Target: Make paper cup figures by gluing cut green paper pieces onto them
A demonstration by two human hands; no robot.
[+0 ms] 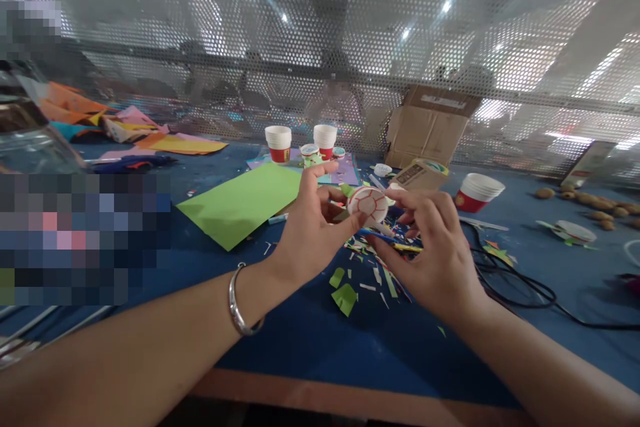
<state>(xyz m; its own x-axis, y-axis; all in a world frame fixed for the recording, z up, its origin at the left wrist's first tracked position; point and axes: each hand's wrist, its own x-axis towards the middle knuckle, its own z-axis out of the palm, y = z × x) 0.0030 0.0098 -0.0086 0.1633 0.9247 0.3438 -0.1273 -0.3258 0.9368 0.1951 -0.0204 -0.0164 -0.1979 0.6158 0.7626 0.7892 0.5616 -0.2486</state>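
Observation:
A small cup-bottom turtle (369, 203) has a round white base marked with red lines and green paper bits at its edge. My left hand (320, 213) pinches it at the left, thumb on the marked face, index finger raised. On the other side is my right hand (430, 240), its fingers bent and its thumb apart below. Its index fingertip reaches the turtle's right edge; whether it presses there I cannot tell. Beneath the hands lie green paper scraps (345, 299), with a yellow pen (407, 247) among the cuttings.
A green paper sheet (245, 203) lies to the left. Stacked paper cups (278, 144) stand at the back, with more cups (479, 192) at the right. A cardboard box (427, 127) leans against the mesh wall. A black cable (520, 283) and a second paper turtle (575, 232) lie rightward.

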